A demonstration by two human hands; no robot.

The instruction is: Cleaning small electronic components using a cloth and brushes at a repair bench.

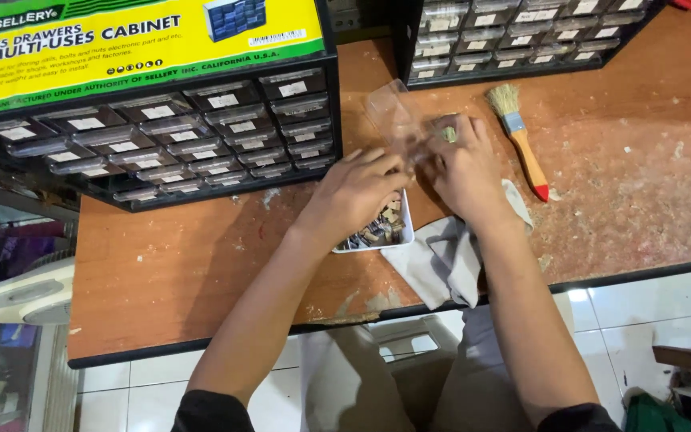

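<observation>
A clear plastic drawer (pixel 391 114) is tilted up above the wooden table (pixel 161 272), held between both hands. My left hand (pixel 357 188) grips its near edge from the left. My right hand (pixel 464 164) grips it from the right, fingers pinched near a small greenish piece (pixel 449 134). Under my left hand sits a small white tray (pixel 403 237) with several small metal parts (pixel 377 232). A grey cloth (pixel 441 264) lies under my right wrist and hangs over the table's front edge.
A black cabinet of small clear drawers (pixel 193 136) with a yellow label on top stands at the left. A second drawer cabinet (pixel 521 36) stands at the back right. A paintbrush (pixel 519 138) with an orange handle lies right of my hands. White floor tiles (pixel 641 320) lie below.
</observation>
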